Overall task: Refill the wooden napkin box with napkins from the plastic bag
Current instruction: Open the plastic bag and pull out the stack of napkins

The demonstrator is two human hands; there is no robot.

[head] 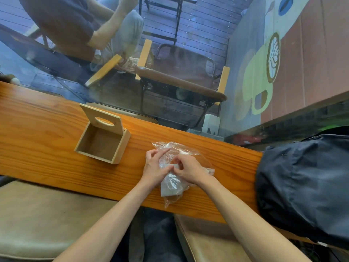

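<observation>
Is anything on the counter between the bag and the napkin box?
Nothing visible: bare counter lies between the plastic bag and the wooden napkin box, whose lid stands open. The napkins are inside the bag, which both hands, left and right, work on.

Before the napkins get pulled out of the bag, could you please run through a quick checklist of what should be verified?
1. Wooden napkin box lid up: ok.
2. Box interior has room: ok, it looks empty.
3. Plastic bag lying on the counter: ok.
4. Left hand and right hand both on the bag: ok.
5. Bag mouth open: cannot tell.
6. Backpack apart from the bag: ok.
</observation>
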